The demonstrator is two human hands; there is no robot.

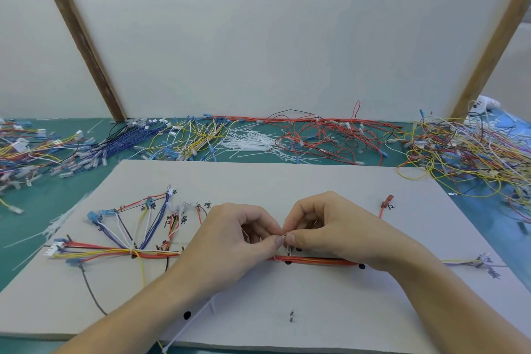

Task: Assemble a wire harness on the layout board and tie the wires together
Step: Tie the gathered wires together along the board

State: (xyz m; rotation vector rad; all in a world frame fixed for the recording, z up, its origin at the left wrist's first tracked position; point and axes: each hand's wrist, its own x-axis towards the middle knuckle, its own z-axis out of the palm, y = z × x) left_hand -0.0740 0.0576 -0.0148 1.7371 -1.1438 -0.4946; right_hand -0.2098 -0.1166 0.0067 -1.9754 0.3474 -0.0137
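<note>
Both hands meet over the wire bundle [316, 261], which lies flat along the layout board [287, 178], prob. so the wires stay in their marked run while a tie goes on. Left hand [230, 238] and right hand [330, 227] are curled, thumb & fingertips pinched together on a thin white cable tie [288, 248] looped round the bundle just below the pinch. Which hand has the tail vs. the head: can't tell, too small. Bundle carries on left of the grip to a fan of branch wires [138, 227], already cinched at one point. Spare cable ties [253, 142] sit well beyond the grip, w/ loose wires either side.
</note>
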